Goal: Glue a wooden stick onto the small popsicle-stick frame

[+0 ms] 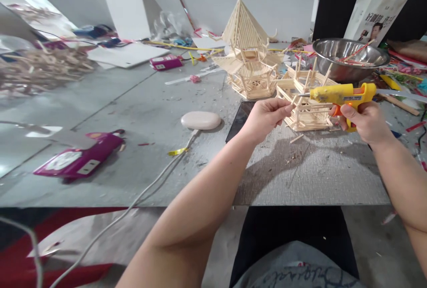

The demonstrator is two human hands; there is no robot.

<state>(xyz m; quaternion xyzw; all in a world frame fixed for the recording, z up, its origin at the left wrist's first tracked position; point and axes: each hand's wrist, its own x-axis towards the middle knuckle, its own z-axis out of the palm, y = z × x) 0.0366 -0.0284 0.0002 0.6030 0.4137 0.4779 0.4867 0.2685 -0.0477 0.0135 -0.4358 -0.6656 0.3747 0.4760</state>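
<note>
Right hand (362,121) is clenched round the grip of a yellow-and-orange plastic hot glue gun (340,95), forefinger laid on the orange trigger, the metal nozzle pointing toward nine o'clock. Left hand (267,117) is nearly closed, thumb and fingertips pinching a short pale wooden stick (293,100), and the nozzle tip sits right at that stick's end, touching or just shy of it; too close to call. Directly behind both hands, at twelve o'clock from the knuckles, stands a small square frame of pale wooden sticks (305,101), upright posts poking from its top, resting on the grey textured mat (310,172). One loose stick lies on the mat just at six o'clock of the frame. Further off at eleven o'clock rises a tall stick-built pagoda with a pointed roof (247,43). At one o'clock, a shiny steel bowl (347,57). Out at nine o'clock, a pale oval charger puck (200,120) and a magenta plastic box (80,157) on the grey tabletop (140,114).
</note>
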